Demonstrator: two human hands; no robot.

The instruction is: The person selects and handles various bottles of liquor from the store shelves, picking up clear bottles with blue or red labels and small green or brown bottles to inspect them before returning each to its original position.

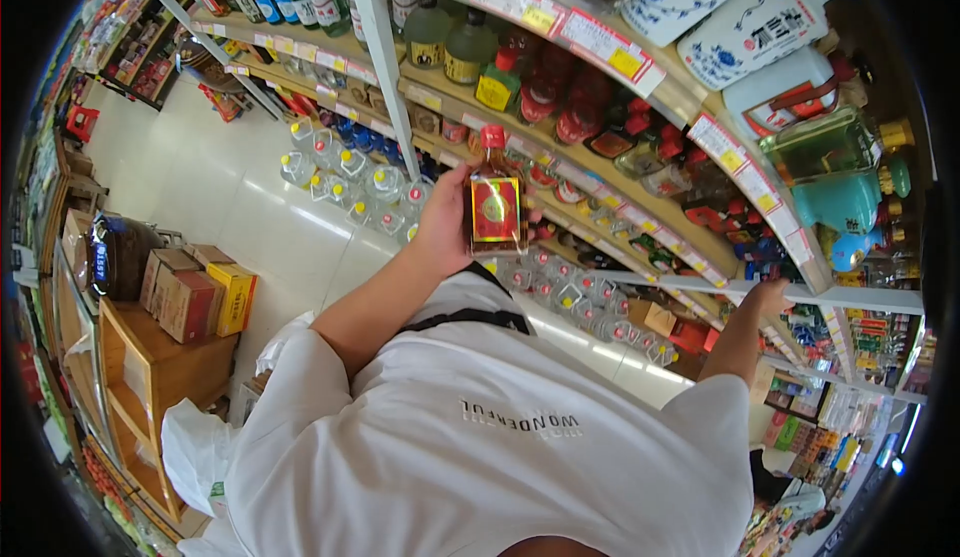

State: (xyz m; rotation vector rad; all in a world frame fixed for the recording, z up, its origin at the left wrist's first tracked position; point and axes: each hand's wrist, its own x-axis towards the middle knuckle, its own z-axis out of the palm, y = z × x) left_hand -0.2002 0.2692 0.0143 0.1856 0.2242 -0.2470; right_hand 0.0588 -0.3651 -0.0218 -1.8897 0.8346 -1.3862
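My left hand (444,215) holds up a small flat glass bottle (497,207). It has a red cap, a red and gold label and amber-brown liquid inside. The fingers wrap behind the glass, and the label faces me. Out to the right, my right hand (768,300) is at the pale metal shelf post (850,299). It looks to be touching the post or shelf edge, but its fingers are too small to make out. Behind the held bottle run shelves of liquor, with red-capped bottles (545,92) close by.
Large clear jugs (352,165) with yellow and red caps stand on the floor along the shelving. Price tags line the shelf edges (610,47). White and blue bottles (755,32) fill the upper shelf. Cartons (185,302) and a dark jar (118,257) sit on a wooden stand at left.
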